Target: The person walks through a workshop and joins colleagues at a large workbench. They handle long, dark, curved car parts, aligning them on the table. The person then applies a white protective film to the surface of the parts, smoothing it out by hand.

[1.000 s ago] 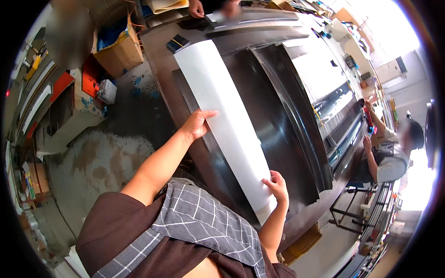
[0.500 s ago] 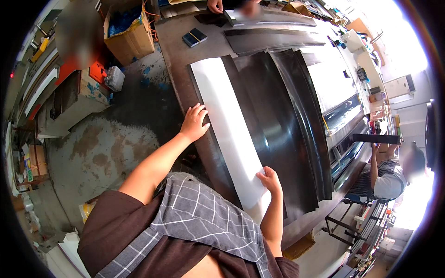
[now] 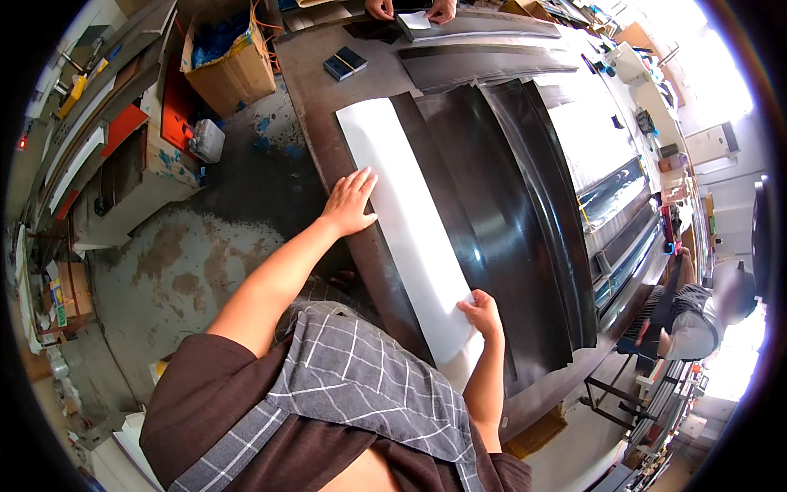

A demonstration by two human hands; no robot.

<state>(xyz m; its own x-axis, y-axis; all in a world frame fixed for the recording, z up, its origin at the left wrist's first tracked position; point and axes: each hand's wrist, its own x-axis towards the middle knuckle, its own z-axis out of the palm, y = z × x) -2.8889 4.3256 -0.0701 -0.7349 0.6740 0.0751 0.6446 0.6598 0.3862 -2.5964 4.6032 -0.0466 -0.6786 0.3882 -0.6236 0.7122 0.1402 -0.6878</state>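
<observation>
The left hand [image 3: 352,205] lay open, fingers extended, against the left edge of a long white strip [image 3: 402,213] that stretched between and past both hands, while the half-curled right hand [image 3: 485,316] pinched its opposite edge, glossy black sheets [image 3: 520,221] spreading ahead of that hand.

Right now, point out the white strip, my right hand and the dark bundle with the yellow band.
White strip [image 3: 407,221]: head view, middle of its upper face.
Right hand [image 3: 484,315]: head view, back of the hand.
Dark bundle [image 3: 341,67]: head view, top face.
</observation>
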